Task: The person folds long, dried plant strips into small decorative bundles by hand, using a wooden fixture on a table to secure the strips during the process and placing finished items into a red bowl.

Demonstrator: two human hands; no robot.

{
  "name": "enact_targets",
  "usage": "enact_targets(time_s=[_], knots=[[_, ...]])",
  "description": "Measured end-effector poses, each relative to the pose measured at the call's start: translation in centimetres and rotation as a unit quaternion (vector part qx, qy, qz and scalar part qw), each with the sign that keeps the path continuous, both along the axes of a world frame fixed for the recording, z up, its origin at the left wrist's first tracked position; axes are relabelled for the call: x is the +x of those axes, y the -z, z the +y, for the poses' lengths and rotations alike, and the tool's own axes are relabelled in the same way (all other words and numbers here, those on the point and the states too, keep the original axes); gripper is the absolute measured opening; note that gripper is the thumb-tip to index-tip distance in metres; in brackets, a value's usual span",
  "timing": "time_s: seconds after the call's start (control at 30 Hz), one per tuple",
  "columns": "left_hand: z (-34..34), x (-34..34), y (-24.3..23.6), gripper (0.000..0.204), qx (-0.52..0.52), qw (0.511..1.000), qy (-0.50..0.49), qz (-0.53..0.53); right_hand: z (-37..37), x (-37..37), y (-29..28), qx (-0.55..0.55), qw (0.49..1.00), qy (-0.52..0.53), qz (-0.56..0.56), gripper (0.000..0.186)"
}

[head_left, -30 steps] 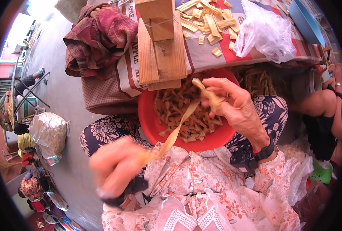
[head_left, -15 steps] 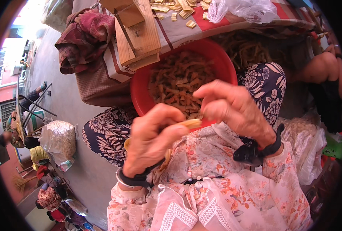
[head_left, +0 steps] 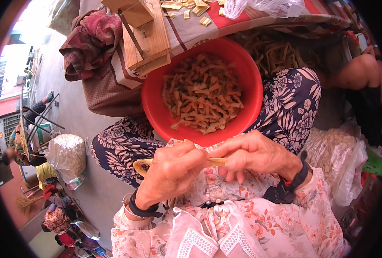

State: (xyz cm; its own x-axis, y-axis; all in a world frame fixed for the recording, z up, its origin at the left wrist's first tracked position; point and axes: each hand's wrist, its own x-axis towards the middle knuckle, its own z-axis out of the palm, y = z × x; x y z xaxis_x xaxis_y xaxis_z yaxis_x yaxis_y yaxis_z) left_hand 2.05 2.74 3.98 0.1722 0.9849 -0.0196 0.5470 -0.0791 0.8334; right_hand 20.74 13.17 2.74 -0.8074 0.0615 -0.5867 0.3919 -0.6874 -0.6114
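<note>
Above my lap, my left hand (head_left: 171,170) is closed around a pale yellow strip (head_left: 216,161) of what looks like dried plant material. A curled part of a similar strip shows at the outer side of that hand; whether it is the same piece is hidden. My right hand (head_left: 259,157) pinches the strip's other end between thumb and fingers, close to the left fingertips. Just beyond both hands, a red plastic basin (head_left: 254,112) rests between my knees. Many short tan cut pieces (head_left: 210,88) lie in it.
A wooden block with a metal blade (head_left: 150,41) stands at the cloth-covered table's edge, beside a crumpled maroon cloth (head_left: 92,43). Long strips (head_left: 279,56) lie under the table. Filled plastic bags (head_left: 66,157) sit on the floor. Another person's bare knee (head_left: 360,73) is at right.
Both hands have come down toward my body, away from the basin. My right hand, held apart from the strip before, now grips its end. The view has shifted slightly.
</note>
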Motion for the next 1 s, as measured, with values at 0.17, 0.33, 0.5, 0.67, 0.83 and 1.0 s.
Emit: enact_targets(time_s=[0.17, 0.33, 0.5, 0.67, 0.83, 1.0], knots=[[0.6, 0.4, 0.0, 0.017, 0.056, 0.998, -0.020, 0.012, 0.0, -0.3, 1.6, -0.178, 0.982, 0.029, 0.052, 0.022], [0.2, -0.1, 1.7, 0.014, 0.015, 0.994, -0.072, -0.087, -0.3, -0.9, 1.5, -0.186, 0.979, 0.072, 0.032, 0.015], [-0.7, -2.0, 1.8, 0.014, -0.134, 0.957, -0.152, -0.209, 1.4, -1.0, 0.4, -0.228, 0.961, 0.150, 0.056, 0.012], [-0.2, -1.5, 2.0, 0.014, -0.085, 0.947, -0.237, -0.202, 2.9, -1.8, 0.9, -0.262, 0.918, 0.275, 0.117, 0.014], [0.5, -0.8, 3.5, 0.009, -0.079, 0.921, -0.357, -0.135, 3.1, -4.4, 2.1, -0.211, 0.900, 0.338, 0.177, 0.018], [2.2, 0.2, 4.9, 0.016, -0.103, 0.871, -0.315, -0.364, -0.3, -7.3, 5.0, 0.456, 0.845, 0.235, 0.155, 0.023]])
